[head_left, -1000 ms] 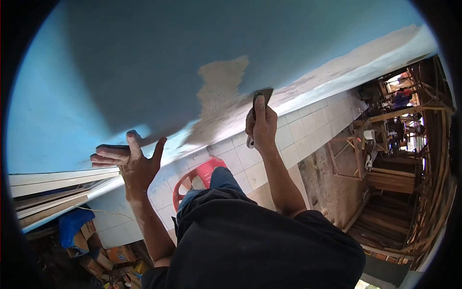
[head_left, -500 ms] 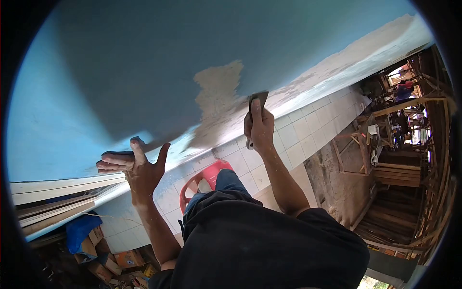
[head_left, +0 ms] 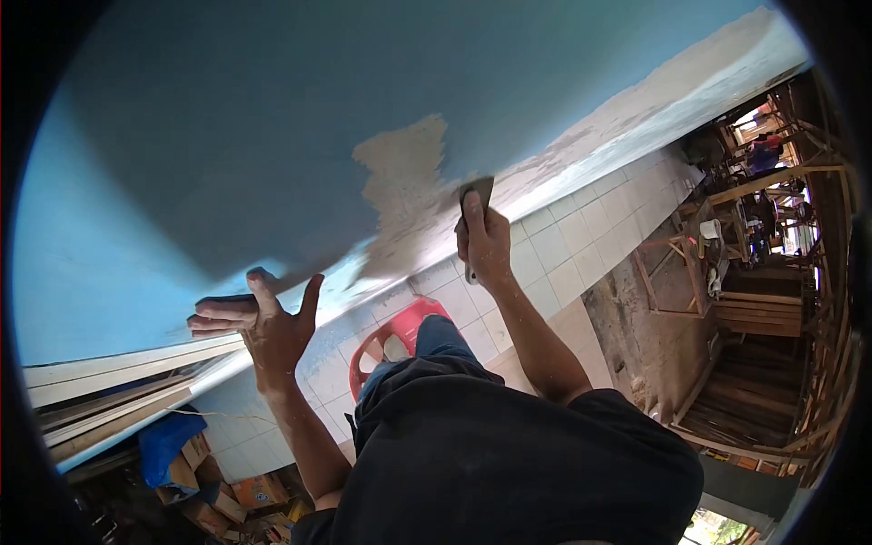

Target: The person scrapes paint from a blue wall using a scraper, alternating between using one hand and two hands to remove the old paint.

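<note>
My right hand [head_left: 484, 243] is closed round a flat scraper [head_left: 479, 189], its thumb lying along the blade. The blade's edge is at the wall, right of a bare pale patch [head_left: 400, 163] where the blue paint is gone. My left hand [head_left: 272, 322] holds nothing; its fingers are spread and rest at the lower left of the blue wall [head_left: 227, 136]. Dust specks show on both forearms.
Below me a red plastic chair [head_left: 420, 316] stands on a tiled floor [head_left: 545, 263], with a foot on it. Cardboard boxes [head_left: 259, 490] and a blue sheet [head_left: 168, 445] lie lower left. Wooden frames [head_left: 677, 272] and stacked planks [head_left: 754, 313] are at right.
The view has shifted slightly. The scraper in my right hand sits a little further left in view, near the pale patch. My left hand keeps its spread pose at the wall.
</note>
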{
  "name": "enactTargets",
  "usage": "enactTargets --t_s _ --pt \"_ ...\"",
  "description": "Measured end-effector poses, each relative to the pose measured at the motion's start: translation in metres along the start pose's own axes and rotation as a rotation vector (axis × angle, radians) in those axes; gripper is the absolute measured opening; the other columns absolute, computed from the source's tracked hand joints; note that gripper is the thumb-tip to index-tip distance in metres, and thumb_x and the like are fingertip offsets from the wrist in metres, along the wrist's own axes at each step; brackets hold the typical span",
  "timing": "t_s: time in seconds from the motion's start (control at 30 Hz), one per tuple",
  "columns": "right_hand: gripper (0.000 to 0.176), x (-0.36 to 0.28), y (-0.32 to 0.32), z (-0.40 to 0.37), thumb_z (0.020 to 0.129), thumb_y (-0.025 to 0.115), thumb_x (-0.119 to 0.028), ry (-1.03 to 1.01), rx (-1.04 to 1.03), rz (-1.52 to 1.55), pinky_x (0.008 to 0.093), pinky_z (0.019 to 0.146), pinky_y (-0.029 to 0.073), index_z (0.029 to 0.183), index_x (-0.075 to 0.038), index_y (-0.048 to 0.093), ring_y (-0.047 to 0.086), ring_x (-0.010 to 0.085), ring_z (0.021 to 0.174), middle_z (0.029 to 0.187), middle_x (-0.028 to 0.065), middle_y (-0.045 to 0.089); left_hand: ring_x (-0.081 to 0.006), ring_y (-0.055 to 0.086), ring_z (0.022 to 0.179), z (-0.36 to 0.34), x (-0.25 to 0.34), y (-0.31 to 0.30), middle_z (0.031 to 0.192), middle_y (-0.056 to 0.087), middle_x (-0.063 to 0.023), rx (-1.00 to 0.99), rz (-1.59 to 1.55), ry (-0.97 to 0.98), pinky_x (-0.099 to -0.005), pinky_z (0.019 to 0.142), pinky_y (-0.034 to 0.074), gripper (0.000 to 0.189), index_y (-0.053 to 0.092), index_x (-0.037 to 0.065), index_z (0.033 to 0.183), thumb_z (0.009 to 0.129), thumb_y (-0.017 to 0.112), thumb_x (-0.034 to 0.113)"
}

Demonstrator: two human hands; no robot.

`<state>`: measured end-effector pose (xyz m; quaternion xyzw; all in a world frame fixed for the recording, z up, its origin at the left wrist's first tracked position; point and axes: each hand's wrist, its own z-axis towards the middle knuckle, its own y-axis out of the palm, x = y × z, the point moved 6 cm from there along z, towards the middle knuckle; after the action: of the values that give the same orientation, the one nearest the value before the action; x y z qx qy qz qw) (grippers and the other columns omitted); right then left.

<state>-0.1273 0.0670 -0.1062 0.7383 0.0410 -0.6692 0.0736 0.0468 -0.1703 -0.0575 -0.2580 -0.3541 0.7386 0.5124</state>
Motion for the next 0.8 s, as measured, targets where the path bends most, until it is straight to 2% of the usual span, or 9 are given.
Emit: enactTargets --t_s 0.13,0.2,0.23,0.33,0.53,0.6,0.67,0.73,0.8 --pt "0.05 -0.013 0.004 0.0 0.093 0.046 -0.046 -0.003 -0.04 0.004 0.0219 0.031 0.023 0.058 -0.011 0.04 0.031 0.0054 0.033 0.043 -0.003 0.036 -0.0673 -0.02 0.117 -0.002 0.0 0.0 0.126 -0.019 -0.0518 0.061 0.058 -0.043 -0.0782 0.086 -0.001 0.115 -0.015 0.021 0.144 0.073 0.071 0.05" --pt "0.05 -0.024 0.005 0.0 0.093 0.046 -0.046 -0.043 -0.019 -0.015 0.0219 0.031 0.023 0.058 -0.011 0.04 0.03 0.0053 0.033 0.043 -0.0033 0.035 -0.0675 0.026 0.111 -0.001 0.005 -0.007 0.122 0.019 -0.049 0.036 -0.063 0.016 -0.0661 0.087 0.031 0.111 -0.014 0.018 0.144 0.077 0.071 0.042" --pt "0.05 -0.015 0.002 0.003 0.093 0.045 -0.046 -0.074 -0.039 -0.03 0.022 0.031 0.023 0.058 -0.011 0.04 0.03 0.0051 0.033 0.044 -0.0033 0.036 -0.066 0.035 0.104 0.001 0.006 -0.008 0.118 0.026 -0.0463 0.035 -0.076 0.025 -0.0628 0.085 0.036 0.11 -0.014 0.018 0.144 0.077 0.071 0.04" --pt "0.049 -0.001 0.003 0.001 0.094 0.045 -0.044 -0.035 -0.026 -0.022 0.0221 0.031 0.022 0.058 -0.01 0.04 0.03 0.005 0.033 0.044 -0.0034 0.036 -0.0656 -0.032 0.112 0.002 -0.004 0.004 0.122 -0.035 -0.0468 0.01 -0.081 0.0 -0.0784 0.083 -0.01 0.118 -0.021 0.022 0.141 0.072 0.068 0.057" --pt "0.05 -0.018 0.001 0.0 0.093 0.047 -0.046 -0.018 -0.033 0.009 0.0218 0.031 0.022 0.059 -0.009 0.042 0.031 0.0047 0.034 0.045 -0.0035 0.036 -0.0659 -0.029 0.112 -0.01 -0.008 0.016 0.12 -0.033 -0.049 -0.031 -0.054 -0.038 -0.0779 0.083 -0.009 0.118 -0.022 0.022 0.141 0.072 0.068 0.056" --pt "0.05 -0.007 0.001 -0.001 0.093 0.046 -0.045 0.0 -0.013 -0.028 0.0219 0.031 0.023 0.059 -0.009 0.041 0.031 0.0045 0.034 0.045 -0.0033 0.037 -0.0687 -0.015 0.118 -0.001 0.0 0.001 0.123 -0.021 -0.054 0.019 0.091 -0.05 -0.0769 0.089 0.0 0.117 -0.022 0.02 0.141 0.074 0.068 0.053" --pt "0.05 -0.006 0.002 0.002 0.094 0.045 -0.044 -0.027 -0.028 -0.034 0.0219 0.032 0.024 0.059 -0.009 0.042 0.033 0.0051 0.034 0.044 -0.0028 0.037 -0.0689 0.025 0.111 0.004 -0.001 -0.002 0.119 0.017 -0.0546 -0.024 -0.086 -0.014 -0.0689 0.09 0.024 0.112 -0.02 0.019 0.141 0.077 0.068 0.047" --pt "0.049 -0.036 0.007 0.0 0.094 0.046 -0.044 -0.096 -0.023 -0.027 0.0219 0.032 0.024 0.059 -0.009 0.043 0.033 0.0054 0.034 0.044 -0.0026 0.037 -0.0663 0.04 0.102 -0.005 -0.005 0.008 0.113 0.035 -0.0504 -0.063 -0.155 -0.005 -0.0643 0.087 0.033 0.11 -0.02 0.018 0.141 0.079 0.067 0.046" --pt "0.049 -0.039 0.008 -0.005 0.094 0.045 -0.043 -0.062 -0.022 -0.003 0.0222 0.032 0.025 0.06 -0.009 0.043 0.034 0.0057 0.034 0.044 -0.0024 0.038 -0.0637 0.044 0.098 -0.014 -0.005 0.01 0.109 0.041 -0.0468 -0.141 -0.166 -0.032 -0.0618 0.086 0.036 0.111 -0.022 0.017 0.14 0.079 0.067 0.045"
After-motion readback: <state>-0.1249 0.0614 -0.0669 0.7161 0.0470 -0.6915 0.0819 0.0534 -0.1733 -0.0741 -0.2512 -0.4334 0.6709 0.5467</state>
